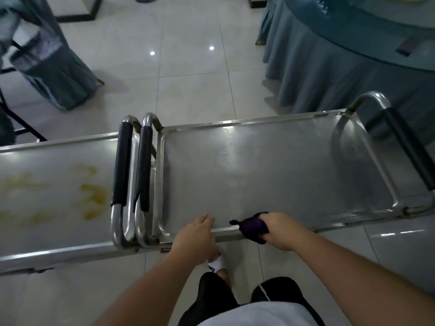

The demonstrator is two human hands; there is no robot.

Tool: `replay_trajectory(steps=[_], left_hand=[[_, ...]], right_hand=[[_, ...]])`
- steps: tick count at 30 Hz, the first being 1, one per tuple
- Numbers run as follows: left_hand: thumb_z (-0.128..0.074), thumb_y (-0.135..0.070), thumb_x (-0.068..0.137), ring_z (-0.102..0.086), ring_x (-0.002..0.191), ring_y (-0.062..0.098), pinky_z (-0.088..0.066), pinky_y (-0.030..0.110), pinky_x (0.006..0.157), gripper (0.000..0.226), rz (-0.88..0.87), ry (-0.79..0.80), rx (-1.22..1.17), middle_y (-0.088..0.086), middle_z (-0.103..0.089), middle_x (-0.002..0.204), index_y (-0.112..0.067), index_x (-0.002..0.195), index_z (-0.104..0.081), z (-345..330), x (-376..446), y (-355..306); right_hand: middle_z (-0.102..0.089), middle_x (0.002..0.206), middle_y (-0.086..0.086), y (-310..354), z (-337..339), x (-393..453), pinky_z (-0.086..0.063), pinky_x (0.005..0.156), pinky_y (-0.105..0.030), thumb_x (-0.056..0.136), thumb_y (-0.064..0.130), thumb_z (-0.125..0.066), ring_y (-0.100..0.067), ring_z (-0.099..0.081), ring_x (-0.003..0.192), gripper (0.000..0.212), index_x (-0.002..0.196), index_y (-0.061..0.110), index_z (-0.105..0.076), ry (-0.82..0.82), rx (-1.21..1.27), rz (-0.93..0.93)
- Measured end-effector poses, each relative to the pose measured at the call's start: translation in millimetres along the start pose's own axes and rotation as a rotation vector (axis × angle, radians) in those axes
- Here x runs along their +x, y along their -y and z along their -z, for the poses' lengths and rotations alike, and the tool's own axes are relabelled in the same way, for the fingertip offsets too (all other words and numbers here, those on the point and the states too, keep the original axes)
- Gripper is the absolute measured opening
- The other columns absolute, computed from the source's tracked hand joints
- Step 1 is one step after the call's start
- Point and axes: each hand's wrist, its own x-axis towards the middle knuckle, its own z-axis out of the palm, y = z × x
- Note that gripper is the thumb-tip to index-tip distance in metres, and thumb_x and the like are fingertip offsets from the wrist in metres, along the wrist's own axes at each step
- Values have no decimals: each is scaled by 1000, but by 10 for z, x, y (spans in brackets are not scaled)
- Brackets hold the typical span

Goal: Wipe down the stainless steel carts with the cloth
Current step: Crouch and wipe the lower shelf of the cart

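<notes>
There is one view only, from a wide-angle camera worn on the person's head, looking forward and steeply down. Both forearms enter from the bottom edge, and the person's own legs and shirt show directly beneath, so the lens sits above and just behind the hands. The near rim of the right-hand cart (226, 230) lies close below the camera, its top filling the middle of the frame, with the left-hand cart (58, 184) running off the left edge. The tiled floor (188, 67) and a draped round table (341, 74) fill the far part. Straight edges bow toward the borders.
</notes>
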Motion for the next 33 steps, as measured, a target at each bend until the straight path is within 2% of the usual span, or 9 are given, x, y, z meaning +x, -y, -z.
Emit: replay_trajectory(steps=[5, 8, 11, 18, 27, 33], left_hand=[[-47, -36, 103, -52, 137, 28, -44, 42, 108, 53, 52, -12, 43, 0, -48, 157, -24, 155, -43, -223, -424, -329], [-48, -35, 102, -49, 140, 29, -43, 44, 110, 54, 119, -10, 41, 2, -48, 156, -21, 154, -44, -409, -733, -573], [-51, -38, 100, -45, 144, 28, -42, 46, 113, 58, 149, 11, 30, 2, -46, 158, -21, 155, -43, -632, -1069, -825], [-48, -32, 102, -40, 149, 27, -39, 47, 118, 62, 159, -2, 7, 2, -41, 164, -22, 162, -36, -1004, -1608, -1065], [-47, -36, 100, -47, 142, 29, -45, 47, 110, 62, 147, 0, 7, 3, -46, 159, -23, 160, -38, -1206, -1907, -632], [-47, -36, 102, -50, 137, 30, -48, 45, 104, 57, 132, 63, 7, 4, -48, 155, -23, 158, -40, -1403, -2116, -21]], right_hand=[[-69, 116, -7, -21, 36, -388, -54, 79, -36, 96, 33, -64, -30, -68, 101, 24, 116, 21, -62, -28, -17, -2], [-68, 116, -4, -70, -32, -717, -56, 84, -39, 94, 35, -64, -29, -67, 103, 26, 118, 24, -61, -55, -80, 53], [-67, 113, -3, -138, -187, -1061, -57, 87, -43, 94, 37, -65, -27, -65, 101, 23, 111, 24, -57, -35, -146, 100], [-65, 106, 3, -252, -544, -1666, -58, 86, -41, 95, 36, -65, -22, -65, 95, 21, 112, 28, -57, -35, -185, 95], [-62, 101, 3, 73, -795, -1848, -58, 82, -39, 96, 37, -63, -21, -63, 91, 20, 109, 26, -55, -6, -243, 57], [-67, 109, 0, 648, -1152, -1778, -59, 83, -40, 95, 36, -63, -22, -66, 96, 29, 122, 26, -57, 22, -231, 7]])
